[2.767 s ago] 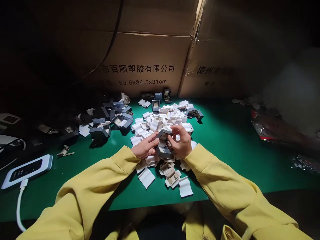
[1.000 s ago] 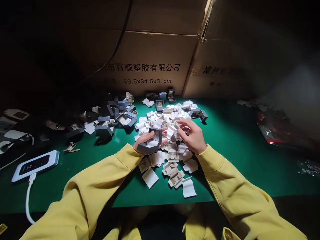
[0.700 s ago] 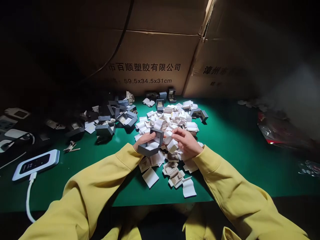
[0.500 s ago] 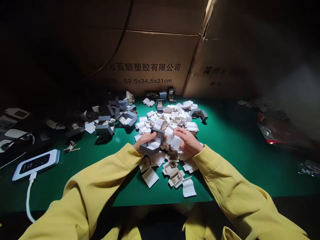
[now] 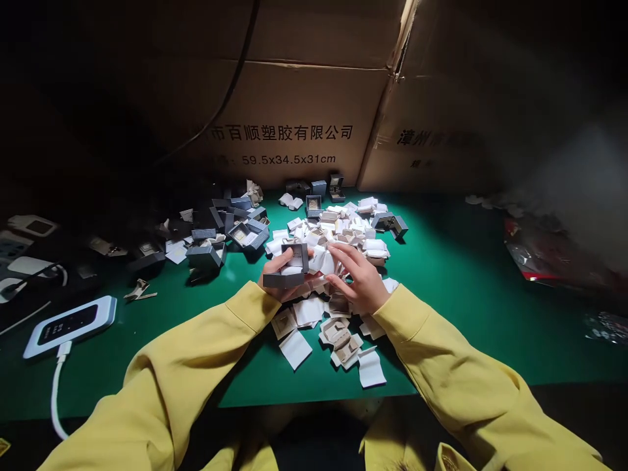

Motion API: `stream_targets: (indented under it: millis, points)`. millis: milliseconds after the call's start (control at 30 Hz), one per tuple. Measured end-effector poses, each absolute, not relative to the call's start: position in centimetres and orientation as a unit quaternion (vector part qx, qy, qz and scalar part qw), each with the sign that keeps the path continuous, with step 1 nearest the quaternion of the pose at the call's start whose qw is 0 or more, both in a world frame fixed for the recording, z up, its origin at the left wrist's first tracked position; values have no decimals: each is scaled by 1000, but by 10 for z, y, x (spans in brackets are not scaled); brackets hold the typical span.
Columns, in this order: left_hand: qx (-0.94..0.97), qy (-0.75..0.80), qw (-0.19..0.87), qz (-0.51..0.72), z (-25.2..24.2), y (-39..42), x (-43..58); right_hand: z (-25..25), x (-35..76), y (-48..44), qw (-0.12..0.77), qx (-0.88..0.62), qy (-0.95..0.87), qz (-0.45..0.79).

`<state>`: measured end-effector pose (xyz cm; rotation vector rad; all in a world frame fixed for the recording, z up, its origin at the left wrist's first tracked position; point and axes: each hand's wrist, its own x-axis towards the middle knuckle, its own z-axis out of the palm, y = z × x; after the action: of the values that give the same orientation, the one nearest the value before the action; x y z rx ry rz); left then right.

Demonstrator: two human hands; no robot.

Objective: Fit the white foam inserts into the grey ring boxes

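Observation:
My left hand (image 5: 277, 267) grips a small dark grey jewellery box (image 5: 283, 280) from its left side, thumb over the top. The box stands open, showing white lining with faint print inside its lid. Just right of it, my right hand (image 5: 362, 278) has its fingertips and thumb around a folded white card insert (image 5: 322, 260); the fingers partly hide their contact with it. Both hands are above a heap of white and beige card inserts (image 5: 343, 226). Nearer me lie an opened beige insert (image 5: 338, 333) and a loose white card (image 5: 371, 367).
More dark boxes (image 5: 249, 234) are piled to the left, and an open box (image 5: 391, 224) lies right of the heap. A white device with a cable (image 5: 73, 324) rests at left. Large cardboard cartons (image 5: 294, 98) stand behind the green table (image 5: 466, 307). Plastic bags (image 5: 534, 255) lie far right.
My left hand has shifted slightly left and up with the box, turning it. My right hand has moved a little left, bringing the white insert closer beside the box.

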<state>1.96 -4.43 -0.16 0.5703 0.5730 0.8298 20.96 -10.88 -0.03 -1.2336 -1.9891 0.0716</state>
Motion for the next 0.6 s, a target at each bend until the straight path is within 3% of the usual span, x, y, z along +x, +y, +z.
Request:
stream_targets:
  millis: [200,600]
  points:
    - [271,280,834,391,0,-45,20,-5,210,-107,363,-473,-799,-76]
    - [309,237,860,330,-4,-48,23,-6,211,-106,376,-495,-782,-49]
